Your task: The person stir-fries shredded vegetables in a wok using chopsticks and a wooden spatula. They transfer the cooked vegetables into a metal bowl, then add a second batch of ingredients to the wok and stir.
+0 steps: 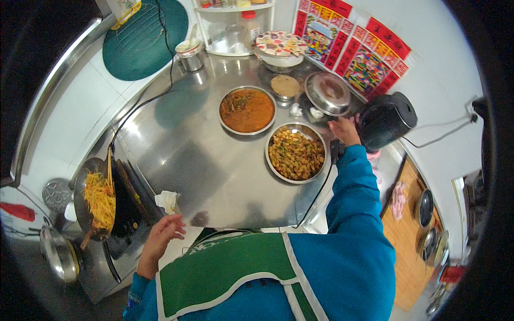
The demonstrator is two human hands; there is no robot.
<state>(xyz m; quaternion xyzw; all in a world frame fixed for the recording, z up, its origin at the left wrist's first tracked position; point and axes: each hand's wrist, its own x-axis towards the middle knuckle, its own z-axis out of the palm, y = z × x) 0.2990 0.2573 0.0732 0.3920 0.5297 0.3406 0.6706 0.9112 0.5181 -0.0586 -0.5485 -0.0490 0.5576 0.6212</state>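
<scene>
My right hand (344, 130) reaches to the back right, between an upturned stainless steel basin or lid (327, 93) and a black countertop appliance (385, 120). Its fingertips are at the basin's near edge; whether they grip anything cannot be told. Just this side of it sits a steel bowl of browned, chopped food (297, 154). Left of that bowl is a steel dish of reddish-orange stew (247, 110). My left hand (164, 236) hovers off the counter's front left edge, fingers apart and holding nothing. A crumpled white tissue (167, 201) lies just beyond its fingertips.
At left, a wok of yellow shredded food (98, 200) with chopsticks sits on the stove. Black cords run along the counter's left side and near the right bowl. A covered bowl (281, 48) and corner shelf (237, 7) stand behind. Right is a wooden board (405, 248).
</scene>
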